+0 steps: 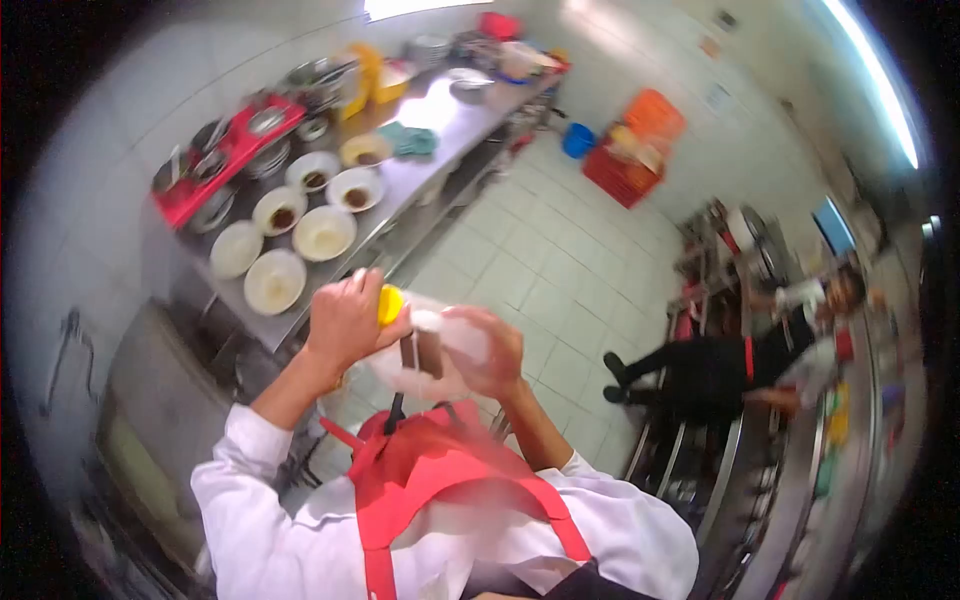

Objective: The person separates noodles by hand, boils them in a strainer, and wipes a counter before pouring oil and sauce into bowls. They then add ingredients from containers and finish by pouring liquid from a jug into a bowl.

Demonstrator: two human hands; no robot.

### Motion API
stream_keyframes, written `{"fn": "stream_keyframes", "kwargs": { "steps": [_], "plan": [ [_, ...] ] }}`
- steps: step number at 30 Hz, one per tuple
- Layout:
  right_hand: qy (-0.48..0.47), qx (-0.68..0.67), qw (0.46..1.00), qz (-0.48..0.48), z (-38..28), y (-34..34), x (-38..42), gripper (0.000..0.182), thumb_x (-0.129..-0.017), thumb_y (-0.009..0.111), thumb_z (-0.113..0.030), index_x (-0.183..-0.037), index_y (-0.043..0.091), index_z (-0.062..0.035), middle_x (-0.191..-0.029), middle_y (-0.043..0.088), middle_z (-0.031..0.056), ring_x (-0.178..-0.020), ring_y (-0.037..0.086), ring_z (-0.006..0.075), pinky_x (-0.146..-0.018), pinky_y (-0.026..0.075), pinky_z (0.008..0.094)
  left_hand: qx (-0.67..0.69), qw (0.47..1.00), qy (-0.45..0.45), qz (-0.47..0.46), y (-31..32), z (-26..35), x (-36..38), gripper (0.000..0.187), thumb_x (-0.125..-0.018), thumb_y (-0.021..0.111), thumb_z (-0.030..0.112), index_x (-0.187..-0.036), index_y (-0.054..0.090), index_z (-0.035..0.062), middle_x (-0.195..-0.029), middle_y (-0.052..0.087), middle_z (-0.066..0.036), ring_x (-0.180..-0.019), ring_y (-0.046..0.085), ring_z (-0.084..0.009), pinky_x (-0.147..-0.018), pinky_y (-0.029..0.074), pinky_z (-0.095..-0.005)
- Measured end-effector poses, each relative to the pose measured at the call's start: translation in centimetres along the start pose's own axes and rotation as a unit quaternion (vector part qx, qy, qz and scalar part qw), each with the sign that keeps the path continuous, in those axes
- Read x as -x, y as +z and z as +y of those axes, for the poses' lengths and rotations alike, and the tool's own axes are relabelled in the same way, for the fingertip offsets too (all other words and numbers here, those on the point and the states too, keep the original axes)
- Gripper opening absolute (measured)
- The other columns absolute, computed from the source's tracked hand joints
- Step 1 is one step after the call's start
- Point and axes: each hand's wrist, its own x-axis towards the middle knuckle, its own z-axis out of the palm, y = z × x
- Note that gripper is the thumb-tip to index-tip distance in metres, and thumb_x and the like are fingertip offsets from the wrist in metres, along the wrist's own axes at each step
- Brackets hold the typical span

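In front of the red apron (pixel 430 455) I hold a whitish plastic jug (pixel 400 378), blurred by motion, with a dark label patch. My left hand (pixel 345 318) is closed around the yellow cap (pixel 390 305) at its top. On the opposite side, my right hand (pixel 487 350) grips the body of the jug. Whether the cap is loose cannot be seen. Just beyond my left hand, several white bowls stand on a steel table (pixel 415 180). A dark portion lies in some, such as this bowl (pixel 279 212); the nearest bowl (pixel 275 282) shows pale contents or a bare inside.
A red tray (pixel 225 160) with metal containers stands along the wall, and a green cloth (pixel 410 140) lies on the table. Red and orange crates (pixel 625 178) and a blue bucket (pixel 578 140) sit on the tiled floor. Another person (pixel 740 365) is at the right, beside shelving.
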Motion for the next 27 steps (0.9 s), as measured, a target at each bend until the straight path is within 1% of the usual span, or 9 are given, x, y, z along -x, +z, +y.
{"fn": "stream_keyframes", "kwargs": {
  "steps": [2,5,7,12,16,21,23,25,27],
  "plan": [
    [-0.01,0.016,1.0,-0.02,0.3,1.6,-3.1,0.04,-0.064,0.07,0.003,-0.103,0.059,-0.0009,-0.099,0.063,0.0164,-0.088,0.064,0.032,-0.076,0.052,0.0356,-0.015,0.997,-0.069,-0.002,-1.9,-1.0,-1.3,0.04,-0.077,0.061,0.041,-0.087,0.053,0.0031,-0.066,0.054,-0.013,-0.056,0.058,-0.0281,-0.047,0.045,-0.0375],
    [-0.071,0.017,0.994,-0.081,2.5,3.5,-8.9,0.035,-0.063,0.072,-0.001,-0.097,0.062,-0.0017,-0.095,0.064,0.015,-0.084,0.064,0.03,-0.072,0.052,0.0352,-0.039,0.978,-0.177,-0.103,-4.6,-3.7,-2.5,0.049,-0.08,0.059,0.041,-0.115,0.051,0.0063,-0.074,0.058,-0.017,-0.061,0.058,-0.0341,-0.052,0.045,-0.0424],
    [-0.11,0.027,0.986,-0.125,3.5,5.0,-14.7,0.033,-0.063,0.074,-0.006,-0.094,0.064,-0.0032,-0.087,0.065,0.0135,-0.077,0.065,0.0284,-0.067,0.052,0.0339,0.072,0.995,-0.075,-0.007,-5.9,-7.1,-2.3,0.059,-0.083,0.057,0.04,-0.132,0.041,0.0134,-0.078,0.061,-0.019,-0.062,0.058,-0.0372,-0.057,0.045,-0.0448],
    [-0.197,-0.085,0.937,-0.276,3.9,11.2,-26.0,0.022,-0.068,0.074,-0.011,-0.087,0.067,-0.003,-0.079,0.067,0.0122,-0.068,0.065,0.0261,-0.063,0.051,0.0332,-0.077,0.963,-0.256,-0.023,-8.1,-11.4,-3.4,0.046,-0.082,0.057,0.042,-0.096,0.048,-0.0012,-0.063,0.06,-0.019,-0.061,0.058,-0.0391,-0.057,0.046,-0.0465],
    [-0.237,-0.071,0.887,-0.39,4.0,16.1,-31.7,0.018,-0.071,0.072,-0.011,-0.085,0.068,-0.0014,-0.079,0.067,0.0106,-0.071,0.065,0.0228,-0.07,0.049,0.0301,-0.115,0.91,-0.373,0.144,-8.1,-14.9,-3.9,0.04,-0.082,0.057,0.039,-0.099,0.05,0.0043,-0.062,0.057,-0.019,-0.06,0.057,-0.0394,-0.054,0.043,-0.0484],
    [-0.311,-0.032,0.85,-0.424,3.6,23.6,-41.6,0.024,-0.071,0.072,-0.02,-0.083,0.066,0.0007,-0.08,0.067,0.0143,-0.075,0.064,0.0239,-0.071,0.049,0.0315,-0.184,0.797,-0.462,0.343,-11.8,-14.8,-2.2,0.039,-0.077,0.061,0.039,-0.074,0.055,0.0005,-0.058,0.055,-0.02,-0.057,0.057,-0.0387,-0.05,0.043,-0.0452],
    [-0.364,0.042,0.816,-0.446,3.8,27.7,-46.8,0.03,-0.071,0.072,-0.026,-0.082,0.065,0.0012,-0.078,0.065,0.0181,-0.073,0.064,0.0262,-0.068,0.048,0.0346,-0.188,0.761,-0.506,0.359,-11.7,-12.9,-0.6,0.036,-0.077,0.061,0.036,-0.073,0.056,0.0011,-0.057,0.054,-0.019,-0.054,0.057,-0.0349,-0.05,0.043,-0.0402],
    [-0.42,0.159,0.791,-0.416,4.1,32.2,-50.8,0.033,-0.071,0.073,-0.032,-0.088,0.07,-0.0041,-0.084,0.066,0.0198,-0.087,0.064,0.0322,-0.08,0.048,0.0399,-0.177,0.726,-0.548,0.375,-10.8,-10.8,1.3,0.034,-0.077,0.062,0.035,-0.077,0.059,0.0007,-0.059,0.055,-0.019,-0.053,0.057,-0.0298,-0.053,0.044,-0.0356],
    [-0.431,0.195,0.758,-0.449,4.1,36.6,-53.1,0.032,-0.069,0.072,-0.03,-0.081,0.066,-0.0011,-0.08,0.064,0.0218,-0.076,0.064,0.0274,-0.07,0.047,0.0388,-0.167,0.707,-0.57,0.384,-9.5,-10.4,2.5,0.034,-0.076,0.062,0.034,-0.08,0.061,0.0005,-0.061,0.056,-0.02,-0.054,0.058,-0.0267,-0.056,0.045,-0.0331]
  ]
}}
